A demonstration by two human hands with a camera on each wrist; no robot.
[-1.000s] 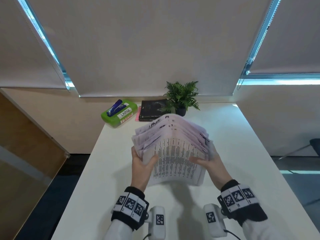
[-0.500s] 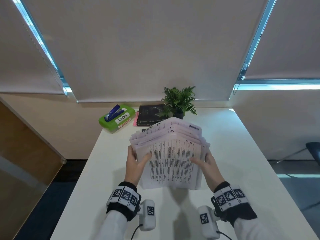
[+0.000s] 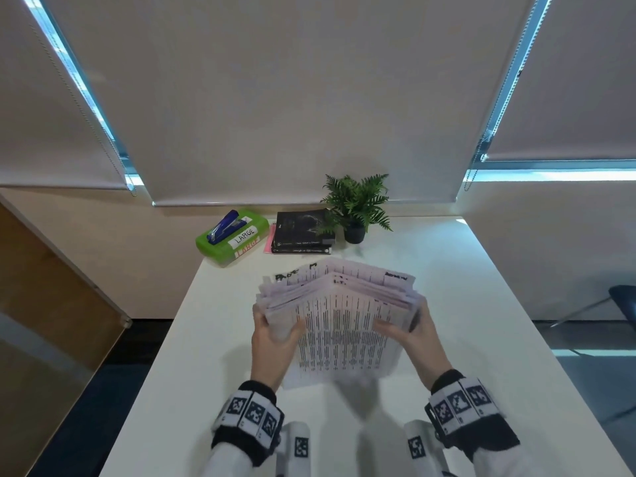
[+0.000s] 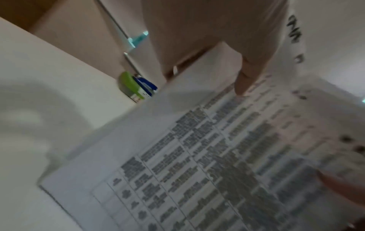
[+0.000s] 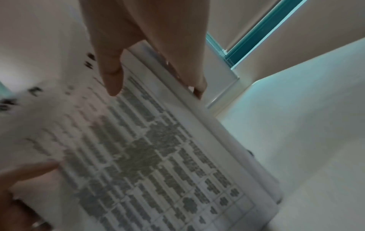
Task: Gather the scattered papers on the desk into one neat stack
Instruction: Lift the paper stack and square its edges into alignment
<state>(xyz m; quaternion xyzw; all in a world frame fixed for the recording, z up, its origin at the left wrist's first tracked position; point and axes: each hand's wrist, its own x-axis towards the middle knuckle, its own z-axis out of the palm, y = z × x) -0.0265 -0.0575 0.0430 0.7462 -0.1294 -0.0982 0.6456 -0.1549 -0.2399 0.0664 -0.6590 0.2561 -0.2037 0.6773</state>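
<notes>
I pinch the papers [image 3: 339,318] at both side edges, left hand [image 3: 273,342] and right hand [image 3: 418,333] thumbs on top; the sheets look thin, floppy and ready to slide.

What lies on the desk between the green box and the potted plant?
In the head view, a stack of dark books lies between the green box and the potted plant.

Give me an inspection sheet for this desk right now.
Surface: white desk, bare where visible.
Job's things: papers gathered in one bundle, top edges fanned and uneven.
Clutter: green box with blue stapler on top, dark books, potted plant, all at the far edge.
Grips: left hand and right hand hold the bundle's two sides, thumbs on the front sheet.
Cables: nothing seen.
Surroundings: lowered blinds, a chair at right.
</notes>
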